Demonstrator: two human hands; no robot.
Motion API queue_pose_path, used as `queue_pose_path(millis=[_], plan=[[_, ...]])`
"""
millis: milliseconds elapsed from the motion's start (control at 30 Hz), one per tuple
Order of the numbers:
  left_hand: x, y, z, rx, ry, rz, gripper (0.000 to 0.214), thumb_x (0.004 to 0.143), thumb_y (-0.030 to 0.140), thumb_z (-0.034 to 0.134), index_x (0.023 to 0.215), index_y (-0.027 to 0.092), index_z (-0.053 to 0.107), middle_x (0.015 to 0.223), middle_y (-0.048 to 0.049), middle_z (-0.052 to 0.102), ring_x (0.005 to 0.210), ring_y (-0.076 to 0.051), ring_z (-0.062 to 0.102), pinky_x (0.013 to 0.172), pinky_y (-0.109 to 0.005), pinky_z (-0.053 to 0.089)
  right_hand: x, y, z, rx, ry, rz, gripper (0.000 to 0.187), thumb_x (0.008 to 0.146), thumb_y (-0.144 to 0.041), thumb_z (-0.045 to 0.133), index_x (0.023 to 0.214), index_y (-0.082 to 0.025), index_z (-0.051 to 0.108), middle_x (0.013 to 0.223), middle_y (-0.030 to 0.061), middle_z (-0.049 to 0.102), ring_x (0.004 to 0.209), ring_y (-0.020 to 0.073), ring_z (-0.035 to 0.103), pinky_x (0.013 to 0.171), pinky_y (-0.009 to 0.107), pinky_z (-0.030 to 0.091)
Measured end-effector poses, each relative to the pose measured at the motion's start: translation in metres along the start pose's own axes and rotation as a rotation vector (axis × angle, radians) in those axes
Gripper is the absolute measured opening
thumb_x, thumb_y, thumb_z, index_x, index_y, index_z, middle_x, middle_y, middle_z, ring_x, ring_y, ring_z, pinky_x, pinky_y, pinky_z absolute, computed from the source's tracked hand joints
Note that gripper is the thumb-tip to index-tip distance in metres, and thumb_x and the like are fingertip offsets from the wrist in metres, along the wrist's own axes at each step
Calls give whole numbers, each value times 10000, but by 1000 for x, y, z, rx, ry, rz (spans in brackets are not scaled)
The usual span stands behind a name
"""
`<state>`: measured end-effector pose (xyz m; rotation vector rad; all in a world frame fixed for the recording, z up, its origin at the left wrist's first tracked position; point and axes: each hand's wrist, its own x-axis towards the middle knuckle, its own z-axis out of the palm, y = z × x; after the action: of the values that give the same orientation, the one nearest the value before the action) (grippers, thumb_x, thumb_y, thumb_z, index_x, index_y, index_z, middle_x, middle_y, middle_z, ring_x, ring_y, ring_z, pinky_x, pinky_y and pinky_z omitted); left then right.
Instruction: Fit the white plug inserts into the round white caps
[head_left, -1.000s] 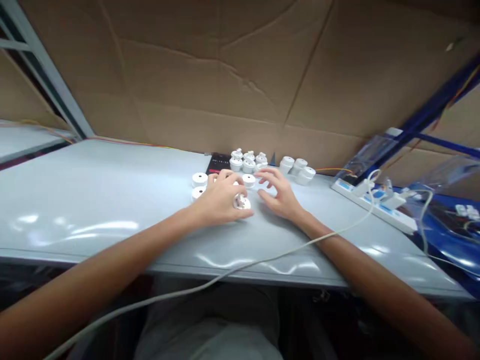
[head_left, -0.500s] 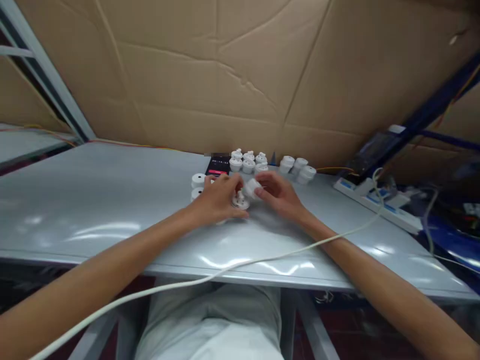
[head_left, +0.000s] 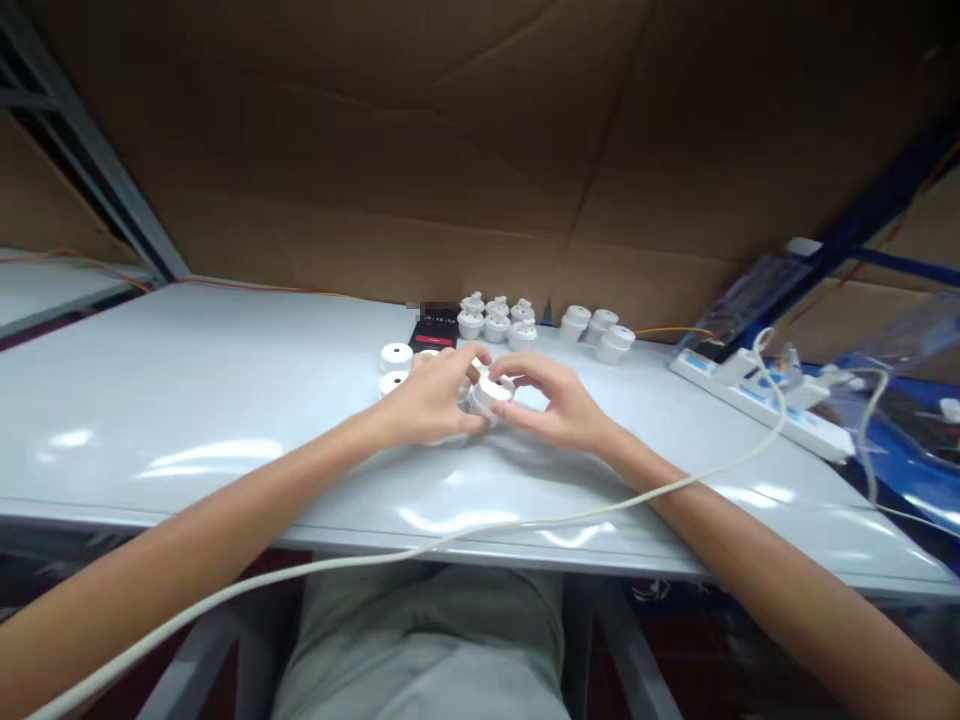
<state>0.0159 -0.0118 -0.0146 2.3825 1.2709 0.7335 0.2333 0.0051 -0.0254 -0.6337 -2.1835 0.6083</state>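
My right hand (head_left: pixel 561 402) grips a white round plastic cap (head_left: pixel 495 390) with a dark hole in its top, thumb and fingers on its sides. My left hand (head_left: pixel 429 400) closes around the left side of a white round plastic piece under or against that cap. How far the two parts fit together is hidden by my fingers. Just left of my left hand, two white round caps (head_left: pixel 395 357) lie with their holes facing up, the nearer one partly covered. More white pieces are partly hidden behind and below my left hand.
Behind my hands stand several white round pieces with small knobs (head_left: pixel 496 325), and further right several plain white cylinders (head_left: pixel 615 343). A black phone (head_left: pixel 435 330) shows a timer. A power strip (head_left: pixel 765 402) lies at right; a white cable (head_left: pixel 585 518) crosses over my forearms.
My right hand has moved the white cap slightly left and down onto or against the piece at my left hand. The cap's hole now faces up, and the pronged top is covered.
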Motion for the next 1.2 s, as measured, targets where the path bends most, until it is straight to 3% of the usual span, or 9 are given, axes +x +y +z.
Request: queue_pose_path(millis=[267, 467, 833, 1200], plan=[[2, 0, -6, -501, 137, -39, 480, 667, 321, 800, 1038, 211, 515, 1036, -41, 666, 937, -208, 678, 779, -313, 529, -5, 10, -4, 230, 71, 135, 377, 837, -383, 786, 1166, -236, 675, 1167, 71, 712, 1021, 228, 721, 900, 410, 635], [5, 5, -11, -785, 121, -169, 410, 717, 431, 819, 969, 185, 609, 907, -20, 670, 764, -165, 663, 651, -287, 535, -6, 5, -3, 101, 202, -78, 377, 845, -331, 789, 1199, -271, 676, 1231, 80, 670, 1184, 240, 650, 1029, 422, 583], [7, 4, -12, -953, 89, -246, 383, 740, 491, 827, 887, 156, 716, 837, -42, 714, 712, -158, 688, 642, -274, 544, -5, -2, -6, -35, 229, -171, 402, 838, -243, 794, 1220, -276, 676, 1250, 100, 691, 1184, 262, 666, 1015, 436, 592], [6, 11, -16, -1065, 40, -398, 435, 728, 542, 824, 831, 129, 734, 763, -70, 726, 626, -145, 657, 614, -272, 545, -4, -8, -11, -328, 267, -345, 338, 861, -208, 744, 1176, -317, 687, 1234, 78, 732, 1112, 281, 719, 997, 503, 600]])
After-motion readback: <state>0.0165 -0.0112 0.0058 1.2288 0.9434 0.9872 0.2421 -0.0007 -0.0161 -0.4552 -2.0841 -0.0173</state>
